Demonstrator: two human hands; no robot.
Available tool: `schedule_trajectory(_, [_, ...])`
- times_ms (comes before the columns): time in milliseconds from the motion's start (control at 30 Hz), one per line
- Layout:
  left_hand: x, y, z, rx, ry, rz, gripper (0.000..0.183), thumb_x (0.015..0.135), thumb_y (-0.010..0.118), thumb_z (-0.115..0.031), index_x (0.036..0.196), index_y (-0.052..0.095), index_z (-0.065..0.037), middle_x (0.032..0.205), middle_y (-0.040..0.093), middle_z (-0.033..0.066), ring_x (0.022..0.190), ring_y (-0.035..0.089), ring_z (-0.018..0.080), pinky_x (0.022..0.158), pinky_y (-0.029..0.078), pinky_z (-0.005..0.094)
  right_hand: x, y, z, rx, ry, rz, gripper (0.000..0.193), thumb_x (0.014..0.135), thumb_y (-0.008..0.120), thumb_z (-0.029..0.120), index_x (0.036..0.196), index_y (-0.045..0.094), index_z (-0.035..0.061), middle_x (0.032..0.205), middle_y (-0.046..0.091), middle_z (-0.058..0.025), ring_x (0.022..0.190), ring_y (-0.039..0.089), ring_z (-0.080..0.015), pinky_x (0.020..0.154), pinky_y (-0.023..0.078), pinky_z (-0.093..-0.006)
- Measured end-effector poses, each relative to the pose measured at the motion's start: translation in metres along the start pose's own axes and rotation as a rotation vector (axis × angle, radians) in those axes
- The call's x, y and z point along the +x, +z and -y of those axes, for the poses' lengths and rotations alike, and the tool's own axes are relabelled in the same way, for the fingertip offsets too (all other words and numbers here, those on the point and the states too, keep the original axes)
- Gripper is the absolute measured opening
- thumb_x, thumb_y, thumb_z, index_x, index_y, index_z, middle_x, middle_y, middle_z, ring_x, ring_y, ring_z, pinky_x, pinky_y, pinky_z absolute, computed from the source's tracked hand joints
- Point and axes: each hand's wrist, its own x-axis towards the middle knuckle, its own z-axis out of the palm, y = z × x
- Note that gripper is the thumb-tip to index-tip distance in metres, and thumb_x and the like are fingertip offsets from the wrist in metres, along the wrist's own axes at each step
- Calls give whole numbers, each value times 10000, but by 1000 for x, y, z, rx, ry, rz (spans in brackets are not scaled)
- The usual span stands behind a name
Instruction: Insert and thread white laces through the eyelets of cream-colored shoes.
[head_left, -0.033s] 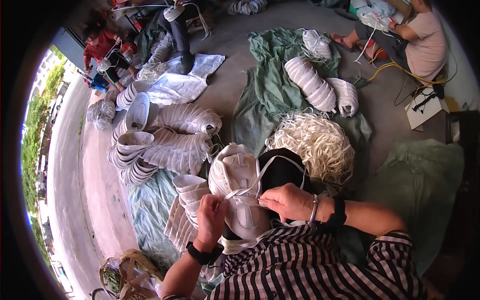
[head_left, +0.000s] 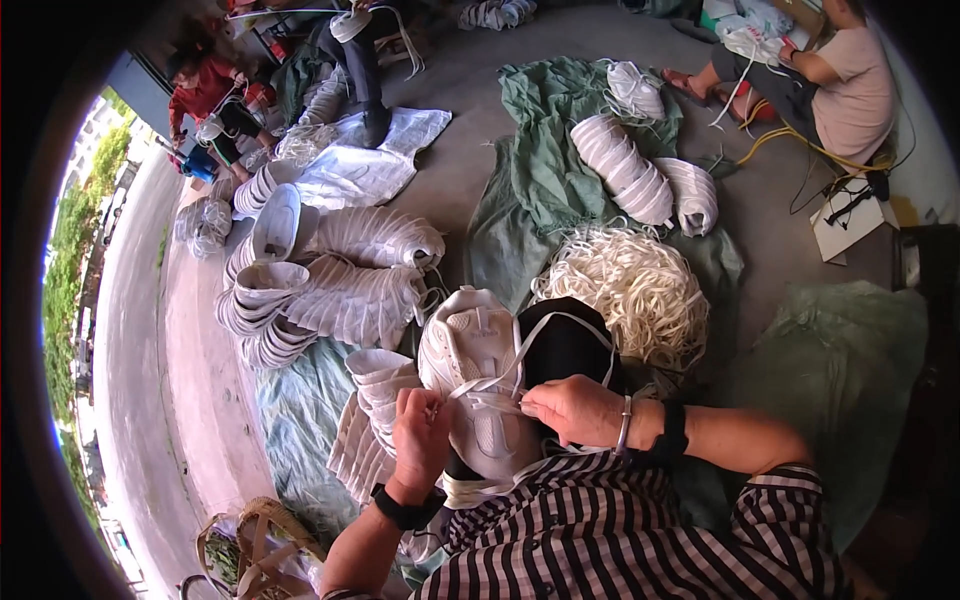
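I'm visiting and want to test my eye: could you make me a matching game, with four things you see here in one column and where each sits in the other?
Things:
1. white shoe
2. heap of loose white laces
3. green cloth
4. woven basket

Places:
A. spread on the floor under stacked white uppers
B. low at the person's left
C. between the left hand and right hand
D. just beyond the right hand

Pairs: 1-C, 2-D, 3-A, 4-B
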Motion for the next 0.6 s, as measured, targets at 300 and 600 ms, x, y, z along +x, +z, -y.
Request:
schedule_trajectory(300, [23,-12,-17,-693,-111,-14,41,919,495,-80,914,458,-61,640,462,-40,519,371,25,471,306,175,-6,18,-25,-317,-98,-104,153,873,531,161,815,568,25,641,581,-154,574,619,-280,545,498,-384])
schedule_trajectory(600, [52,-46,-16,-1008,-356,-88,46,919,495,-109,965,489,-104,561,318,-83,424,232,5,364,174,170,0,-15,6,-722,-360,-192,99,734,678,132,806,651,70,751,570,-63,683,603,-247,582,480,-349])
